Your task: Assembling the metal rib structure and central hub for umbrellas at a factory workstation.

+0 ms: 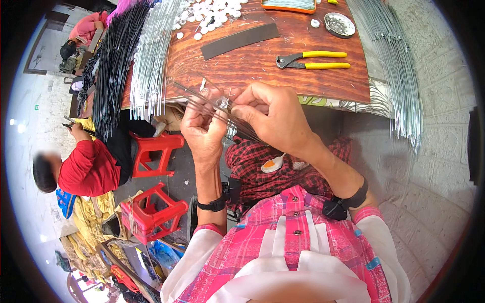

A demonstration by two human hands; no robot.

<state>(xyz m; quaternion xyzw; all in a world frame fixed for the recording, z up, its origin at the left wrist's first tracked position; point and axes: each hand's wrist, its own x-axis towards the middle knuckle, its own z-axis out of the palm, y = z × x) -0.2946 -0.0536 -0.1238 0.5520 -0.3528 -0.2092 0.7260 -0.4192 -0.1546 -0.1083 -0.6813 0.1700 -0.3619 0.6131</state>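
Note:
Close to the table's front edge, my left hand [204, 121] is closed around several thin dark wires [192, 92], which slant down to the right across the palm. A small clear, shiny piece [222, 102] sits among the wires at the left fingers. My right hand [275, 115] is beside it, thumb and fingers pinched at the wires near the clear piece. What exactly the right fingertips hold is hidden. On the table beyond lie nippers [313, 59] with yellow handles and a dark flat strip [240, 40].
Small white round caps [207, 15] are scattered at the far left of the wooden table [333, 83]. A round dish [339, 25] and an orange-rimmed tray [288, 5] stand at the back. Long wire bundles [151, 65] flank it. Red stools [156, 151] and a seated person [93, 166] are left.

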